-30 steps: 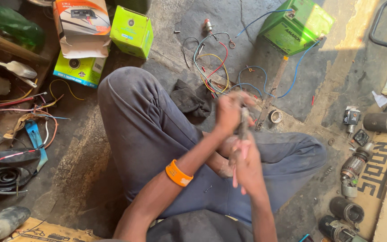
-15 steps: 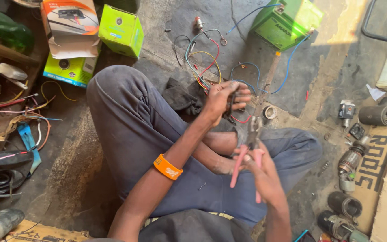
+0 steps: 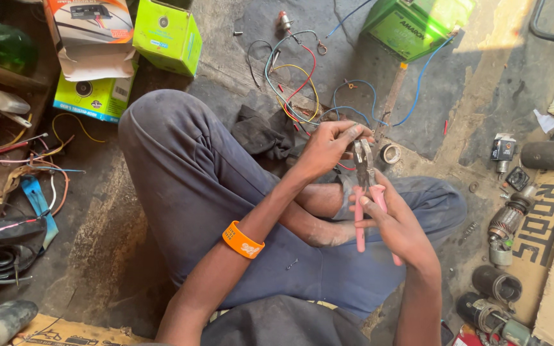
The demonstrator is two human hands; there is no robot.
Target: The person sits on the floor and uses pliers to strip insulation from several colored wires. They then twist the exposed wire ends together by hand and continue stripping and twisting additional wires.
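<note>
The pliers stand upright over the lap, nose away, two pink handles toward the person. The right hand wraps the handles, fingers curled tight. The left hand pinches a wire at the nose. One orange wristband; two green boxes beyond the knee.

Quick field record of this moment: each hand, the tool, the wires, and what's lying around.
Left hand: closed on something small at the plier jaws; what it pinches cannot be told
Right hand: grips the pliers by the handles
Pliers: pink handles, jaws pointing up toward the left hand
Wires: loose coloured bundle on the floor
Battery: green, top right
Boxes: green, top left
</note>
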